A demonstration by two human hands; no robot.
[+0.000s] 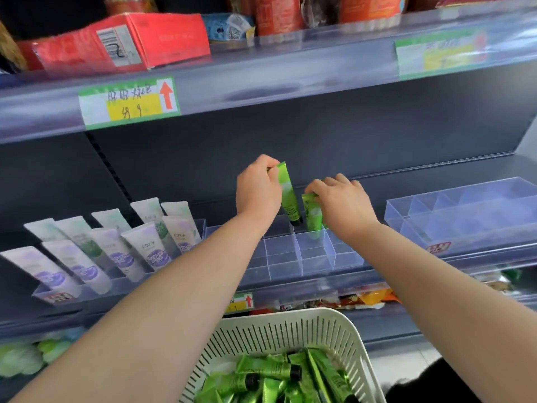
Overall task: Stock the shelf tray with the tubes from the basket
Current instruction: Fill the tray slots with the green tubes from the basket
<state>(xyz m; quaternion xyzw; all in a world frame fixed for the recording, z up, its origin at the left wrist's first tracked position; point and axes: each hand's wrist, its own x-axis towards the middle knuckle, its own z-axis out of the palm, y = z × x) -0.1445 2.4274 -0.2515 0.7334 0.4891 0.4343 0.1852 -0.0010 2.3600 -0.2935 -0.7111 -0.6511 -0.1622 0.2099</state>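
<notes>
Basket below dark shop shelf

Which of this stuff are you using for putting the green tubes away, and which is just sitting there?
For the job: left hand holding a green tube; right hand holding another green tube; divided clear tray; white basket of loose tubes.
Just sitting there: white-and-purple tubes; red box; price label; second clear tray.
</notes>
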